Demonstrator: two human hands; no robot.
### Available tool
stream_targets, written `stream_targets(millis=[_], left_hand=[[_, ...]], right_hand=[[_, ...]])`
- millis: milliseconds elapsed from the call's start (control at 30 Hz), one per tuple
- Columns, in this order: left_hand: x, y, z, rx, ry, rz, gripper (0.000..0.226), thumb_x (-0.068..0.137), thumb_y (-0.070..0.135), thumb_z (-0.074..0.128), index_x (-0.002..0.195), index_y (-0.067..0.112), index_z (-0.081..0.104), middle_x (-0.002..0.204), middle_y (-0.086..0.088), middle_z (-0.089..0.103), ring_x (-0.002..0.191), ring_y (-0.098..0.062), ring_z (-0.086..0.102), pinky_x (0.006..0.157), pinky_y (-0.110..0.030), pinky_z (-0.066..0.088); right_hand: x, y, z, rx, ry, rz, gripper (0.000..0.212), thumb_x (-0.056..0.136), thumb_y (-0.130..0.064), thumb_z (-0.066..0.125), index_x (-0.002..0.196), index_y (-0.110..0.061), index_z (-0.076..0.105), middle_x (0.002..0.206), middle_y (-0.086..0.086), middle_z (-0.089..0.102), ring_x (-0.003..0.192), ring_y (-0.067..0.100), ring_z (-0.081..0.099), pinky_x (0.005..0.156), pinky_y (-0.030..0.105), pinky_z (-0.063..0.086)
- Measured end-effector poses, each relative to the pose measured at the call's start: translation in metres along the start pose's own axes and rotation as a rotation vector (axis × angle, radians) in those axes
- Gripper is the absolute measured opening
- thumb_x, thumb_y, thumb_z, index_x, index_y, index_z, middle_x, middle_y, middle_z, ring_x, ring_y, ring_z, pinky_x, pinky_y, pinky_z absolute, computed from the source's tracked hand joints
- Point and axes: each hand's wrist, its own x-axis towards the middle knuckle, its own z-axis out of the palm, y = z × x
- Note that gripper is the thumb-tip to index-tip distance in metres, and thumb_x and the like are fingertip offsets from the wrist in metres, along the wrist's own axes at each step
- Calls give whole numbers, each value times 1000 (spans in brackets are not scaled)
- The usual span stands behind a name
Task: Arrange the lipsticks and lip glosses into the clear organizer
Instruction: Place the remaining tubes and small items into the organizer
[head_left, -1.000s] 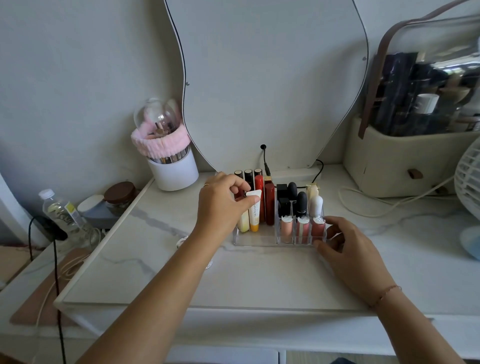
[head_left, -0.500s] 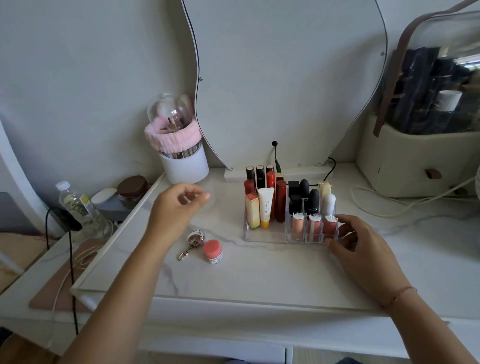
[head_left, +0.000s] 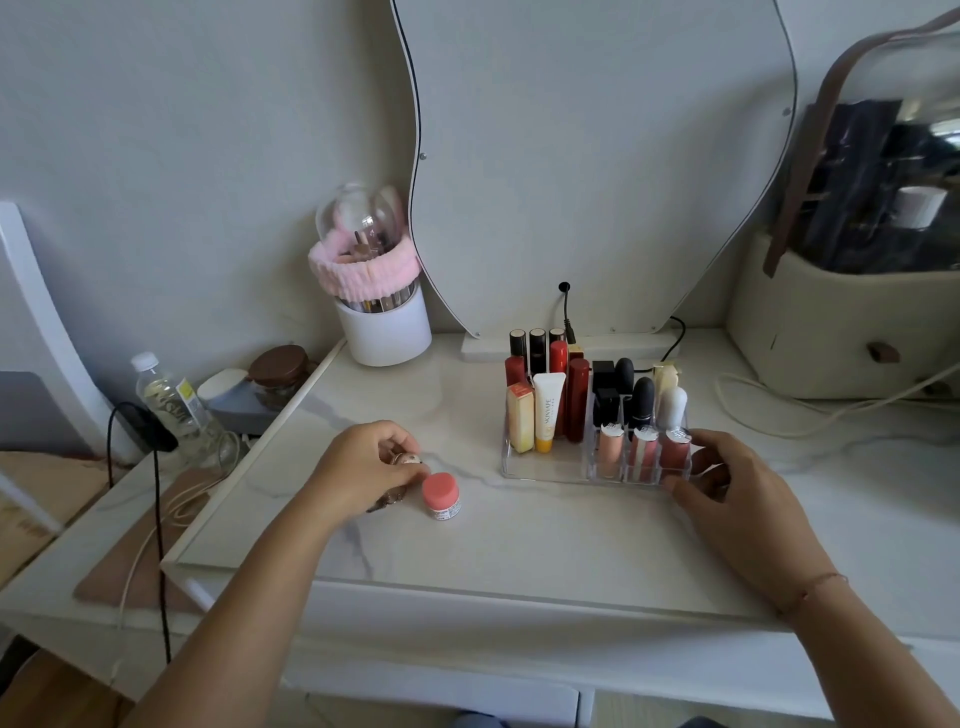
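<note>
I am working at a white marble tabletop against a grey wall, mirror at the back edge. Front half is lying bare. Clear organizer is sitting right of centre, tubes standing upright. My right hand is loosely cupping its front right corner. My left hand is pinching a small keyring item beside a pink-lidded jar.

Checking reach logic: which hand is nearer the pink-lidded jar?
Left. The left hand sits right beside the pink-lidded jar, fingers on a small keychain item; the right hand is across at the clear organizer.
</note>
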Motion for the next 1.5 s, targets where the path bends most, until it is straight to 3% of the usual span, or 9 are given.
stream_targets(millis=[133, 267, 467, 633, 800, 900, 1167, 1400, 1500], left_hand=[[0, 3, -2, -27, 30, -27, 25, 60, 25, 86, 76, 25, 67, 77, 2, 69, 63, -11, 64, 52, -26, 54], [0, 2, -2, -13, 15, -56, 21, 61, 21, 84, 74, 20, 67, 66, -2, 70, 47, -9, 60, 40, -19, 46], [0, 2, -4, 7, -7, -93, 32, 55, 31, 87, 74, 19, 65, 64, 1, 67, 46, -7, 58, 40, -18, 41], [-4, -1, -3, -115, 12, -94, 30, 59, 22, 87, 76, 13, 64, 65, -5, 70, 46, -11, 60, 39, -19, 43], [-6, -6, -9, -259, -8, -46, 21, 67, 12, 82, 83, 17, 69, 80, -3, 75, 75, -20, 69, 72, -32, 53], [-7, -2, -12, -306, 28, -2, 25, 69, 10, 80, 87, 22, 70, 91, -2, 74, 88, -18, 68, 83, -27, 50], [-10, 67, -13, -522, 96, 325, 29, 72, 7, 76, 90, 30, 71, 91, 6, 74, 82, -9, 66, 76, -16, 52], [-11, 109, 20, -399, 144, 476, 33, 71, 7, 77, 89, 33, 69, 90, 2, 70, 76, -7, 63, 74, -21, 52], [-11, 114, 33, -289, 174, 551, 30, 70, 7, 77, 93, 24, 69, 93, 0, 65, 76, -8, 61, 73, -21, 50]], right_hand=[[1, 0, 0, -1, -5, 0, 43, 79, -18, 68, 120, -18, 56, 86, 0, 61, 73, 15, 56, 65, 28, 41], [1, 0, 0, -2, -6, 3, 44, 79, -19, 68, 121, -19, 55, 86, 0, 61, 73, 15, 56, 65, 28, 42], [1, 1, 0, -7, -10, -3, 44, 79, -21, 68, 121, -19, 55, 86, -1, 61, 72, 14, 56, 65, 28, 43], [1, 4, 1, 1, -3, -5, 44, 79, -20, 69, 120, -19, 55, 86, 0, 61, 72, 14, 56, 65, 27, 42], [2, 5, 2, -1, -3, -14, 43, 78, -20, 69, 119, -20, 56, 86, -2, 61, 71, 12, 56, 61, 24, 39], [2, 6, 2, -3, -4, -15, 44, 78, -21, 68, 120, -21, 55, 86, -2, 61, 72, 13, 56, 63, 25, 40], [2, 7, 2, -3, 8, -22, 43, 79, -22, 68, 120, -22, 55, 84, -4, 60, 71, 11, 56, 58, 19, 39], [2, 7, 2, 1, 7, -22, 43, 80, -24, 67, 121, -22, 55, 83, -4, 60, 71, 10, 55, 57, 17, 38], [3, 7, 3, 4, 5, -23, 44, 81, -25, 67, 122, -21, 54, 84, -3, 60, 71, 12, 55, 57, 17, 38]])
